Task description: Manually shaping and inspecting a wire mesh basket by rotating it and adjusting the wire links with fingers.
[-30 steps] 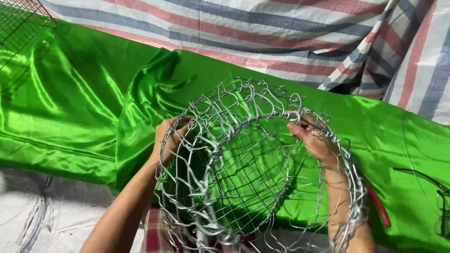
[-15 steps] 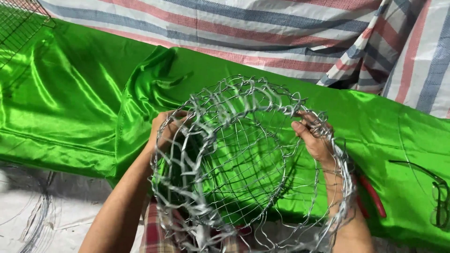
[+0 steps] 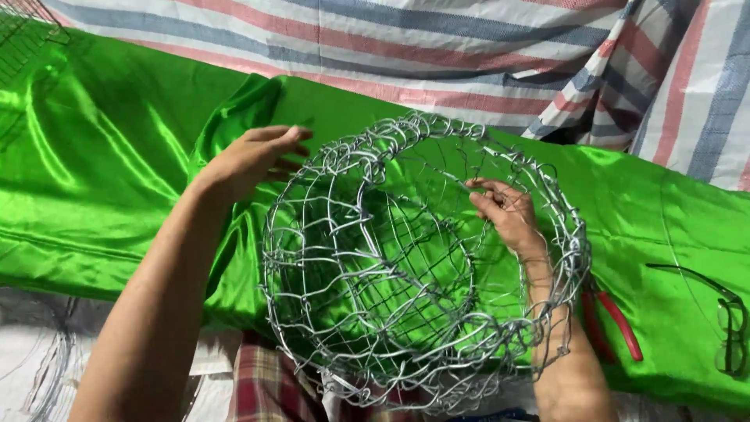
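You are holding a round wire mesh basket (image 3: 406, 266) tilted toward you, its open mouth facing the camera, over a sheet of shiny green satin cloth (image 3: 101, 164). Your right hand (image 3: 508, 215) is reaching through the mesh at the far right rim, fingers pinched closed on a strand of wire there. Your left hand (image 3: 250, 156) is hovering open just beside the left rim, fingers spread and gripping nothing, above a fold of the cloth. With only one hand gripping, the basket is likely to roll or sag, and the cut wire ends along the rim could snag the satin or scratch your wrist, which is threaded inside the mesh. Red-handled pliers (image 3: 613, 320) are lying on the cloth near your right forearm, partly hidden by the basket, and a pair of glasses (image 3: 723, 320) is resting near the right edge, where a swinging basket could catch them.
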